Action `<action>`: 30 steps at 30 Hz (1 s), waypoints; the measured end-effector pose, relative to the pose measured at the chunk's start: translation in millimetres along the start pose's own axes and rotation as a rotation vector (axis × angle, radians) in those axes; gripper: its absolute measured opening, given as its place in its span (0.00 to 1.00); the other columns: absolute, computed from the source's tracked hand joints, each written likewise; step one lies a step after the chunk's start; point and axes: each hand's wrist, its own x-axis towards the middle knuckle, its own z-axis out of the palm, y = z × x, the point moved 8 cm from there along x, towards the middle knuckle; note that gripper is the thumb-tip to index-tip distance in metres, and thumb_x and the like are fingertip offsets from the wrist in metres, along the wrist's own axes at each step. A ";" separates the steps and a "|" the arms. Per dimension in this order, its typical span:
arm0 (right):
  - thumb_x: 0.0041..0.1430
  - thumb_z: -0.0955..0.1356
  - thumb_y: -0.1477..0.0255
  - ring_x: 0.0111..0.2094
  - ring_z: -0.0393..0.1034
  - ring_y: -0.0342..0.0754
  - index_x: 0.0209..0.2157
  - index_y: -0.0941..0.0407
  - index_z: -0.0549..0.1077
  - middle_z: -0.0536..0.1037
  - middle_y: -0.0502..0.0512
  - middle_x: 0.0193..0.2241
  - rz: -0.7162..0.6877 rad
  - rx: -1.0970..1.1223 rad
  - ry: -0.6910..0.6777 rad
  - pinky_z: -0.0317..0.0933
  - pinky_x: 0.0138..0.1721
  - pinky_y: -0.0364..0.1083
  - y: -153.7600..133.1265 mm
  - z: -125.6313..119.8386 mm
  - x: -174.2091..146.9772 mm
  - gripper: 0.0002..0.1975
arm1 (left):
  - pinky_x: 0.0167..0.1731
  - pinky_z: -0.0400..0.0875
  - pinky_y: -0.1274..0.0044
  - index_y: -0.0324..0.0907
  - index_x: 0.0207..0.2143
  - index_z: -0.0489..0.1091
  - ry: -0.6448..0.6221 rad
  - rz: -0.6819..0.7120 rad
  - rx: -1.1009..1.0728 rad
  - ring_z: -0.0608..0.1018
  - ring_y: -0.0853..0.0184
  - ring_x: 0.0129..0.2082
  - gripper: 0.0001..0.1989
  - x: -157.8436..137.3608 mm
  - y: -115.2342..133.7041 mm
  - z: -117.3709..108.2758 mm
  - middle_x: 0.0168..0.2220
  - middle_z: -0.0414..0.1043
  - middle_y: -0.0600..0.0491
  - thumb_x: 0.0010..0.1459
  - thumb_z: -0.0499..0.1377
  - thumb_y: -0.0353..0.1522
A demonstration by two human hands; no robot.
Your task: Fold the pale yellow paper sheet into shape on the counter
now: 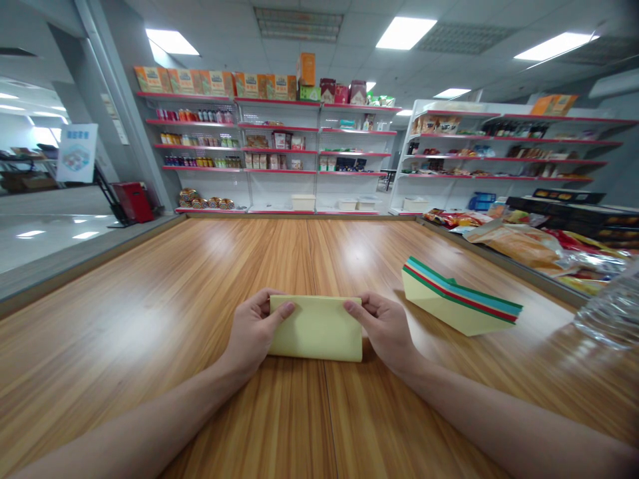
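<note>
A folded sheet of pale yellow paper (317,332) stands tilted above the wooden table, its lower edge at or close to the tabletop. My left hand (257,326) pinches its upper left corner, thumb on the near face and fingers curled behind. At the upper right corner my right hand (389,329) grips the same paper in the same way. The fingertips behind the paper are hidden. To the right, apart from my hands, rests a folded paper boat (449,303), pale yellow with green, blue and red bands along its top.
The wooden table (200,279) has a raised dark edge. A clear plastic bottle (612,309) lies at the right. Beyond the right edge are packaged snacks (529,246). Stocked shelves (279,126) line the back, and a red box (134,201) stands on the floor at left.
</note>
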 end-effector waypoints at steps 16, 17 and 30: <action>0.54 0.67 0.62 0.21 0.58 0.40 0.24 0.60 0.69 0.66 0.48 0.18 -0.034 -0.107 0.033 0.51 0.21 0.39 -2.7 -2.5 -0.9 0.14 | 0.23 0.66 0.81 0.39 0.30 0.68 0.009 -0.005 0.009 0.74 0.70 0.24 0.11 0.6 -1.4 -1.3 0.26 0.74 0.54 0.50 0.62 0.37; 0.54 0.67 0.63 0.21 0.58 0.40 0.24 0.60 0.70 0.66 0.48 0.19 -0.034 -0.108 0.033 0.52 0.21 0.39 -2.6 -2.5 -1.1 0.14 | 0.23 0.66 0.81 0.40 0.29 0.68 0.010 -0.005 0.008 0.73 0.70 0.24 0.11 0.4 -1.3 -1.3 0.26 0.74 0.54 0.50 0.62 0.37; 0.54 0.67 0.62 0.21 0.59 0.41 0.24 0.59 0.70 0.67 0.48 0.19 -0.027 -0.132 0.039 0.52 0.21 0.39 -3.0 -2.6 -0.7 0.15 | 0.22 0.65 0.81 0.39 0.28 0.67 0.043 -0.003 -0.016 0.73 0.70 0.22 0.11 -2.9 5.1 0.9 0.24 0.74 0.53 0.47 0.63 0.37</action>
